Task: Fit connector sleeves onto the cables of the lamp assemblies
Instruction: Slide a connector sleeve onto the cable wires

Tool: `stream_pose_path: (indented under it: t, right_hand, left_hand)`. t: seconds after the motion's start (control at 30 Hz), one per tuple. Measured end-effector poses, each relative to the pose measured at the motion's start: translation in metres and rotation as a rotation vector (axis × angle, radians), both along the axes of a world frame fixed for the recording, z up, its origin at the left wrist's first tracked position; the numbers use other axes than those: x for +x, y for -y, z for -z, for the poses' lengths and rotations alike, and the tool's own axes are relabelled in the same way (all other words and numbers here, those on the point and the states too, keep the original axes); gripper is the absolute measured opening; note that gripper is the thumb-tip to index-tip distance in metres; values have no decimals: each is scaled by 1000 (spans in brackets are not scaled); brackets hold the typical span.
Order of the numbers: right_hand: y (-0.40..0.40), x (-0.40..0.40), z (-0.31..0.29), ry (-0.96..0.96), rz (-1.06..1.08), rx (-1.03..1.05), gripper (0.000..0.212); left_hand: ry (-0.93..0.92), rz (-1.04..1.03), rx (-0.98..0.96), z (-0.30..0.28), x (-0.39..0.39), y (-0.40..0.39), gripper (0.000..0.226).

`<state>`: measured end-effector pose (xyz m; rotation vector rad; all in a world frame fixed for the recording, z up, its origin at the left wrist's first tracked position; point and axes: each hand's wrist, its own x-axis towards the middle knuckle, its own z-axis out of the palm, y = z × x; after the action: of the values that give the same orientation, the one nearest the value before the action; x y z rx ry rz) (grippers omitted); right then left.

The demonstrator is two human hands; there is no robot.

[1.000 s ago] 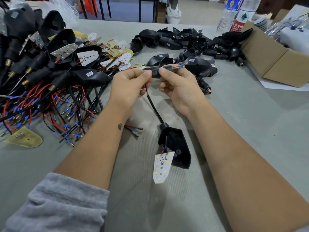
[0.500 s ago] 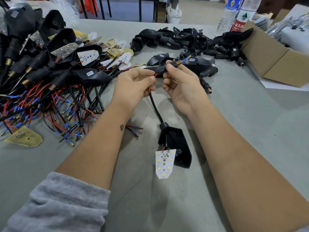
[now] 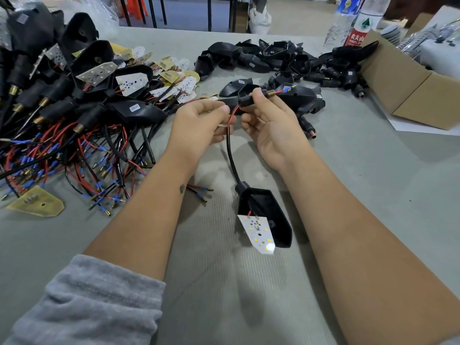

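Observation:
A lamp assembly hangs between my hands: a black housing (image 3: 268,215) with a white LED board (image 3: 257,231) lies on the table, and its black cable (image 3: 232,158) rises to my hands. My left hand (image 3: 201,123) pinches the cable where the red wire leaves it. My right hand (image 3: 268,120) grips a black connector sleeve (image 3: 245,100) threaded over the wires. A brass threaded tip (image 3: 271,93) sticks out of the sleeve, and beyond it the red wire ends in a blue terminal (image 3: 286,89).
A heap of finished assemblies with red and black wires (image 3: 74,135) fills the left. Loose black housings (image 3: 278,61) lie at the back. A cardboard box (image 3: 410,88) and two water bottles (image 3: 348,23) stand at the right. A yellow circuit board (image 3: 37,201) lies near the left edge.
The sleeve has slid further down the wires toward the cable, so the brass tip and blue terminal now stick out past my right fingers. The LED board has swung slightly right.

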<state>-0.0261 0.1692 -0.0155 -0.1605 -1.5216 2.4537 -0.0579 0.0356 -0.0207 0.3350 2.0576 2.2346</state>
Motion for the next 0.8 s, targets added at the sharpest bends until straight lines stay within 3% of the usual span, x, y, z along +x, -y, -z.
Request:
stream_pose_path:
  t: [0.1,0.3,0.63,0.8]
  right_hand:
    - [-2,-2,0,10,46,-67,10]
    - [-4,-5,2,16,82,-113,11]
    - [0,0,1,-2,3,113,9]
    - [-1,-2,0,-10,24,17,8]
  left_hand:
    - [-52,72,-123,2,0,-2,15]
    - [-132,81,-176,7,0,-4,20]
    - [-230,54,-177,10,0,-3,36]
    - [-164,39,-228,8,0,-6,16]
